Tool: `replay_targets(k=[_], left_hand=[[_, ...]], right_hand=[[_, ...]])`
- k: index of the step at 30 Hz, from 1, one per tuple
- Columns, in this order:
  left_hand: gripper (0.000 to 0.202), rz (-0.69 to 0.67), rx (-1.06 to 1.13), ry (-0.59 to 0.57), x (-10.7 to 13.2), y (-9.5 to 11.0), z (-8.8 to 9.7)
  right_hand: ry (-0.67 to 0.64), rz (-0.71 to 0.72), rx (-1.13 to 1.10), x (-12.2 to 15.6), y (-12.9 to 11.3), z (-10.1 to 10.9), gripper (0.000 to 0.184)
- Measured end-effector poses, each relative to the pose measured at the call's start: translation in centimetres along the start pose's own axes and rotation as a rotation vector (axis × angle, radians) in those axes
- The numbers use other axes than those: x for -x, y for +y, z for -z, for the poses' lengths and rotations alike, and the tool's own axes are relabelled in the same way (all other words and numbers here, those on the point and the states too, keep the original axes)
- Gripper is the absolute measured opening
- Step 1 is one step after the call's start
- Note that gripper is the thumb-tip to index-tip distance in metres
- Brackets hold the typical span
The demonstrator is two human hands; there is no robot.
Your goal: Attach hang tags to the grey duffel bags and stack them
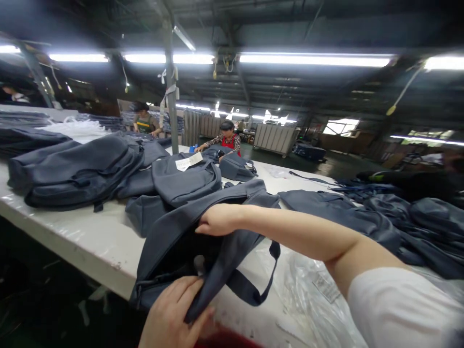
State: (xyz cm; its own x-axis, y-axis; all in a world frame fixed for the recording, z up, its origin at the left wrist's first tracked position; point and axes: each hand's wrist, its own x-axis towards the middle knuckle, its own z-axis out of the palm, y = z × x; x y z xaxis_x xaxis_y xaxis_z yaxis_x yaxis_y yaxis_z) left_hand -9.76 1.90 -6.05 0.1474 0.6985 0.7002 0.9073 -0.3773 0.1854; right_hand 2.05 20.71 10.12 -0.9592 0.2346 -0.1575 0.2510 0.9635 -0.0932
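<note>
A grey-blue fabric backpack lies open on the white table in front of me. My left hand is at the bottom of the view, fingers pinched on the near edge of the backpack's opening flap. My right hand reaches across from the right, fingers curled over the far edge of the opening and partly tucked inside. A dark strap loops off the backpack toward me.
More grey backpacks are piled at left, centre and right. Clear plastic bags lie on the table near me. Two other people work at the far end. A post stands behind.
</note>
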Motion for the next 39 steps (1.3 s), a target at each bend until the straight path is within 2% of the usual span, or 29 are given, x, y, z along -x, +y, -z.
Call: replay_targets(k=[1,3,4,6,9,11,14,17,19,22,28,32,36,39], left_hand=[[0.038,-0.01,0.028,0.027,-1.0,-0.2,0.5],[0.041,-0.014,0.077,0.069,-3.3,-0.3,1.4],[0.036,-0.011,0.094,0.079,-4.7,0.0,1.8],[0.026,-0.014,0.117,0.065,-7.9,0.8,2.1],[0.023,-0.041,0.092,-0.008,-13.5,2.9,1.4],[0.029,0.005,-0.017,-0.091,-17.4,4.4,-0.1],[0.035,0.189,-0.183,-0.315,-22.3,6.3,-3.1],[0.032,0.286,-0.203,-0.421,-25.2,7.0,-5.9],[0.037,0.315,-0.186,-0.431,-26.0,6.8,-7.1],[0.044,0.344,-0.143,-0.421,-26.2,6.3,-7.9],[0.023,0.36,-0.084,-0.326,-25.5,5.7,-8.2],[0.02,0.406,-0.066,-0.215,-25.0,5.2,-8.0],[0.021,0.469,0.015,-0.114,-24.5,3.7,-8.1],[0.02,0.493,0.172,-0.094,-24.4,1.9,-8.4]], right_hand=[[0.06,0.084,-0.036,1.7,-0.1,1.0,0.021],[0.279,0.169,-0.059,5.1,0.5,2.8,0.029],[0.406,0.134,-0.041,6.7,1.5,3.3,0.037],[0.558,-0.075,0.01,9.2,4.4,3.6,0.049],[0.474,-0.316,-0.042,11.3,9.4,2.2,0.06],[0.411,-0.346,-0.116,11.9,11.8,0.8,0.071],[0.44,-0.274,-0.15,12.4,12.9,-1.0,0.082],[0.492,-0.233,-0.137,12.7,12.6,-1.9,0.081],[0.493,-0.24,-0.14,13.0,12.4,-2.1,0.081],[0.48,-0.244,-0.138,13.3,12.5,-2.2,0.083],[0.479,-0.267,-0.084,12.9,12.8,-2.6,0.089],[0.509,-0.302,-0.038,11.8,12.6,-3.7,0.1],[0.582,-0.296,0.031,10.9,12.2,-4.9,0.078],[0.631,-0.257,0.083,10.6,12.4,-5.3,0.06]])
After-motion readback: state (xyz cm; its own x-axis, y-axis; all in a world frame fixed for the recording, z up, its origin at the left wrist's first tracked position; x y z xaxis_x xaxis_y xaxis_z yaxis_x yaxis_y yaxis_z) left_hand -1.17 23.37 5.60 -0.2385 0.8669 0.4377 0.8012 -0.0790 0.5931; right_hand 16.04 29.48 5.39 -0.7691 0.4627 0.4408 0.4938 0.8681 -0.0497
